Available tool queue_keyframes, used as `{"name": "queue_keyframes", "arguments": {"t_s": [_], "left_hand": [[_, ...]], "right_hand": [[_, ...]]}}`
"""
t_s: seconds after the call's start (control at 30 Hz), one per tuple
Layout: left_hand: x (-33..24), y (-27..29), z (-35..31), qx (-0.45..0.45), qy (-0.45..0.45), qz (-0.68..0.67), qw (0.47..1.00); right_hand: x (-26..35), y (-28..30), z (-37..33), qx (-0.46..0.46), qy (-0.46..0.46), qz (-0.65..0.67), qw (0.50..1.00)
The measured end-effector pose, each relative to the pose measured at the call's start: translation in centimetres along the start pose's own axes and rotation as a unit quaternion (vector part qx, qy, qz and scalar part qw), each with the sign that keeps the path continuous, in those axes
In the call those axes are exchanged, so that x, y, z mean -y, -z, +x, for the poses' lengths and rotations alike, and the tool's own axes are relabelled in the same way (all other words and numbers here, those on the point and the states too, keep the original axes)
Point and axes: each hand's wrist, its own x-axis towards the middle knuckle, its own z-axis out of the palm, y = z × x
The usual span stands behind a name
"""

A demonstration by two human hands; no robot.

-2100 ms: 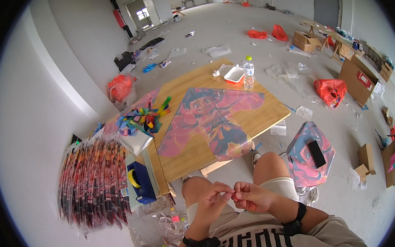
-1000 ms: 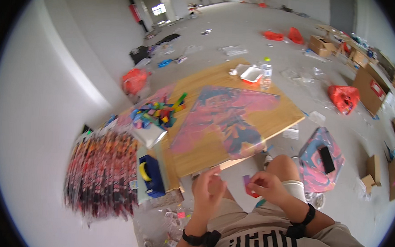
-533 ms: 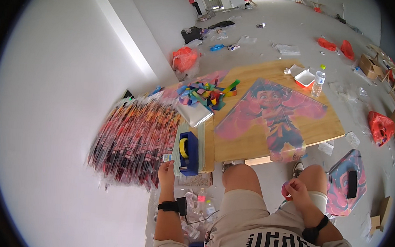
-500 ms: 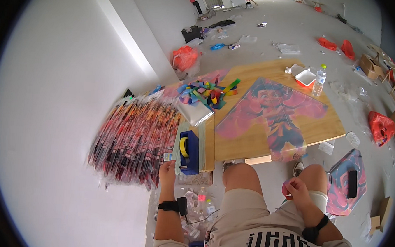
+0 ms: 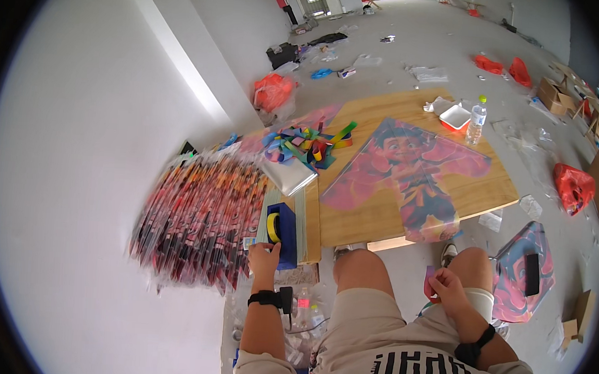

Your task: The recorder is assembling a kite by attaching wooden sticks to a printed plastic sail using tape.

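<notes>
My left hand [image 5: 263, 259] is at the near end of a blue tape dispenser [image 5: 285, 237], which carries a yellow-cored roll of tape [image 5: 273, 227]. Its fingers are bent together there; whatever they pinch is too small to make out. Over my right thigh, my right hand [image 5: 448, 292] is closed on a short pink and purple ribbon [image 5: 428, 284]. A kite-shaped printed sheet [image 5: 420, 170] with a cartoon figure lies flat on the wooden table [image 5: 352, 221], its tail reaching the near edge. Farther back left, a heap of multicoloured ribbons [image 5: 302, 146] rests beside a clear plastic sheet [image 5: 290, 177].
Left of the dispenser stands a long row of plastic-wrapped printed packs [image 5: 198, 218]. A water bottle [image 5: 477, 122] and a red-and-white tray [image 5: 455, 117] occupy the table's far right. A black phone [image 5: 532, 274] lies on another printed piece [image 5: 520, 296] by my right knee. Red bags [image 5: 573, 190] litter the floor.
My left hand has moved right, from beside the dispenser onto its near end. My right hand stays over my thigh with the ribbon, which now shows more above the fingers.
</notes>
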Motion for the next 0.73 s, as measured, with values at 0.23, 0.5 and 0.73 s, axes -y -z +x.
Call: {"name": "queue_keyframes", "arguments": {"t_s": [0.23,0.5,0.73], "left_hand": [[3.6,-2.7,2.6,0.060,0.012,-0.085,0.994],[0.5,-0.2,1.6,0.105,0.088,-0.281,0.950],[1.9,3.9,3.2,0.173,0.035,-0.333,0.926]], "right_hand": [[-0.9,0.9,0.5,0.026,0.041,0.011,0.999],[-0.9,1.2,0.4,0.034,0.030,0.014,0.999],[-1.3,1.1,0.8,0.061,0.021,0.023,0.998]]}}
